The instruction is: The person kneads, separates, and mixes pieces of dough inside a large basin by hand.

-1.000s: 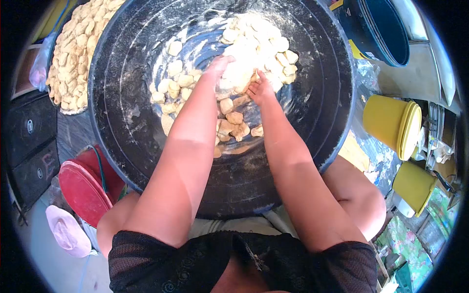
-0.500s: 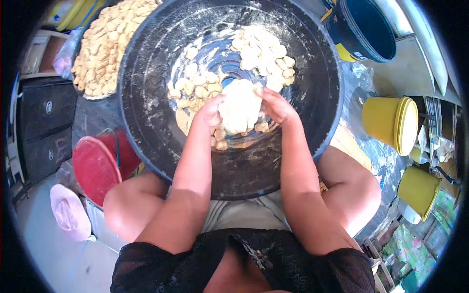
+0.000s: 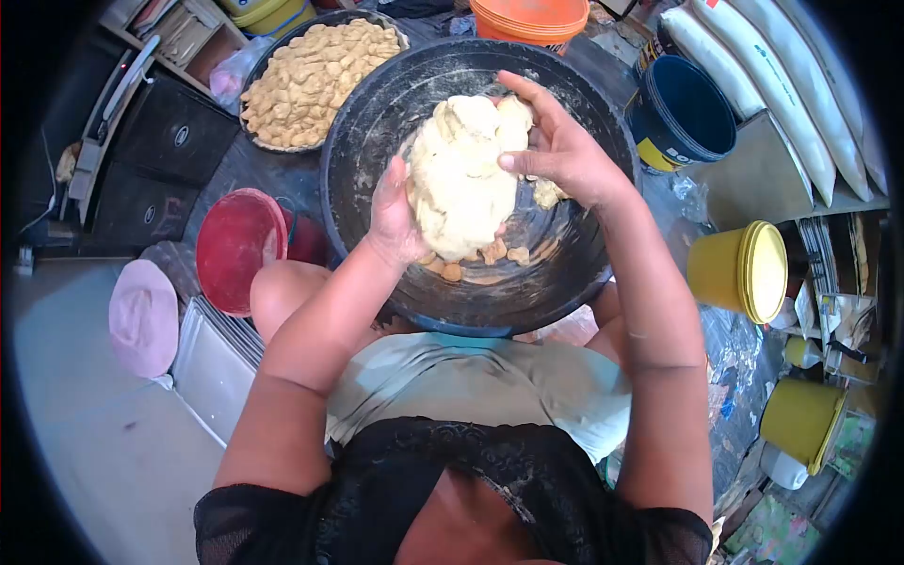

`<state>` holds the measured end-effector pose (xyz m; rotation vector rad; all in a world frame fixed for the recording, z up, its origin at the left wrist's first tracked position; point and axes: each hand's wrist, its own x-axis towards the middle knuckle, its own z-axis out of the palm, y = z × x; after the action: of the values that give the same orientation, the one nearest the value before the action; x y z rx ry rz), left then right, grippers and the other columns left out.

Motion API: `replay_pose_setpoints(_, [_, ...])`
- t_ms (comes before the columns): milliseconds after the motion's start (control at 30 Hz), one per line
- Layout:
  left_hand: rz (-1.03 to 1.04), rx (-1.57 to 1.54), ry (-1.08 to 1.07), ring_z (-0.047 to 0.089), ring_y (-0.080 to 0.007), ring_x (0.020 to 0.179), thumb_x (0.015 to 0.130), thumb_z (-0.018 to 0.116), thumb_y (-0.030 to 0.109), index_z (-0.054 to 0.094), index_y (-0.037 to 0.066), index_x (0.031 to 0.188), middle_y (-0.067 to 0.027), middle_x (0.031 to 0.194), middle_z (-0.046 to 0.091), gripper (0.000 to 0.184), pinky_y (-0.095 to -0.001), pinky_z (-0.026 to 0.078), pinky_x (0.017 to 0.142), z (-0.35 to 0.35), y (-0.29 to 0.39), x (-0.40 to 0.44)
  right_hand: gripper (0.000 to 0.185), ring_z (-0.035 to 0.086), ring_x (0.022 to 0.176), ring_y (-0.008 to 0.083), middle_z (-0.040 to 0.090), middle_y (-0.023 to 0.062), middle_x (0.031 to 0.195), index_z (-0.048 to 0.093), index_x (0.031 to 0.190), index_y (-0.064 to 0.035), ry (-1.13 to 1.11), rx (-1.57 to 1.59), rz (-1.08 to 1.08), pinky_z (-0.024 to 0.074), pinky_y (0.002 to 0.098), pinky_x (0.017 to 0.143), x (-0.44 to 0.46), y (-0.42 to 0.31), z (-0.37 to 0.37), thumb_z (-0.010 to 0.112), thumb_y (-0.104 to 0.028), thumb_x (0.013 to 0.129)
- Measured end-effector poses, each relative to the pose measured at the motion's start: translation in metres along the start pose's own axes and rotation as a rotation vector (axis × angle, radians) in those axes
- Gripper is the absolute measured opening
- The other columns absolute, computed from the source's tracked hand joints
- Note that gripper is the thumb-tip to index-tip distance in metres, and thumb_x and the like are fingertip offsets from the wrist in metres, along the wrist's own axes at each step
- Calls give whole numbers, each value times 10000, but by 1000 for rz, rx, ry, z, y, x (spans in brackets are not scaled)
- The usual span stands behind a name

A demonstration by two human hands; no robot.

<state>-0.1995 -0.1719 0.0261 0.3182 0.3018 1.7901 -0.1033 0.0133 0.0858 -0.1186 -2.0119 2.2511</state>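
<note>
A large lump of pale dough (image 3: pixel 457 202) is held up over a wide black basin (image 3: pixel 471 315). My left hand (image 3: pixel 395 217) cups its left side, fingers partly hidden behind it. At the upper right, my right hand (image 3: pixel 570 155) grips a bulging part of the lump, with the thumb pressed on the front and the fingers stretched around the far edge. Small dough pieces (image 3: pixel 494 251) lie on the basin floor below. Crumbly dough (image 3: pixel 548 194) shows under my right hand. The lump hides much of the basin's middle.
Behind the basin at left stands a tub heaped with dough pieces (image 3: pixel 320 85). Around me are a red bucket (image 3: pixel 240 250), an orange tub (image 3: pixel 532 21), a dark blue bucket (image 3: pixel 680 113), a yellow bucket (image 3: pixel 734 273) and stacked white sacks (image 3: pixel 772 94). A pink hat (image 3: pixel 143 318) lies at left.
Both hands have raised the dough lump toward the camera, and it looks bigger. My right hand has moved up to its upper right side. The camera view has shifted.
</note>
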Motion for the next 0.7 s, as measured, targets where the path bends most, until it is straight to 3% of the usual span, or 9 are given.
replay_pose_setpoints(67, [7,-4,-3,463,-381,1225,721,692,549,238,142,1454,-154,1407,395,954,-645,436,903,11,-2,-18,490,554,1082,157,568,79,1193,477,1282,-24,34,-209,2,452,286,933,-12,-8,10,665,-54,830])
replay_pose_setpoints(200, [18,-53,-46,454,-366,1239,699,729,442,225,150,1460,-146,1413,391,957,-622,448,909,20,-9,-39,304,605,947,147,618,103,1077,521,1176,-22,424,-62,-276,506,271,818,-34,-4,16,605,-56,886])
replay_pose_setpoints(300, [26,-71,-37,488,-368,1201,677,745,418,225,149,1461,-166,1390,410,978,-585,487,866,16,-8,-38,258,620,865,162,621,117,1054,547,1088,-15,671,-90,-283,506,263,771,-30,-17,-6,509,-239,965])
replay_pose_setpoints(333, [37,-59,-20,505,-372,1181,670,749,418,227,146,1461,-178,1378,421,986,-572,506,842,14,-7,-38,313,616,858,158,613,135,1068,570,1057,-7,448,-272,-138,504,296,777,-31,-16,-28,494,-297,968])
replay_pose_setpoints(367, [12,-15,17,516,-364,1170,674,741,394,236,125,1454,-176,1365,434,968,-559,508,846,10,-5,-37,399,592,972,204,559,172,1197,579,1133,-12,322,-484,-84,462,347,893,-26,-21,-24,600,-333,896])
replay_pose_setpoints(433, [-41,73,95,539,-350,1147,683,726,348,254,81,1440,-174,1340,461,931,-535,514,855,2,-2,-38,602,501,1159,293,509,205,1270,568,1229,-30,150,-1127,-435,388,384,985,-21,-15,-1,729,-362,754])
replay_pose_setpoints(500, [-69,151,162,559,-343,1122,691,704,305,269,39,1422,-179,1315,482,891,-511,515,870,-3,-4,-37,761,413,1247,348,437,212,1349,482,1341,-87,-31,-698,-307,325,427,1044,-16,3,26,770,-359,692])
replay_pose_setpoints(533, [-83,190,194,568,-340,1110,696,693,284,276,18,1413,-182,1302,493,871,-499,516,877,-6,-6,-37,707,477,1191,349,500,200,1283,473,1333,-87,-24,-897,-331,372,431,1009,-15,13,33,753,-300,720])
replay_pose_setpoints(700, [-139,173,229,571,-341,1111,711,657,212,298,9,1393,-189,1287,501,797,-500,502,909,-27,-6,-38,373,625,948,279,636,140,1013,587,1131,-43,-43,-758,-136,482,361,848,0,32,21,693,-178,799])
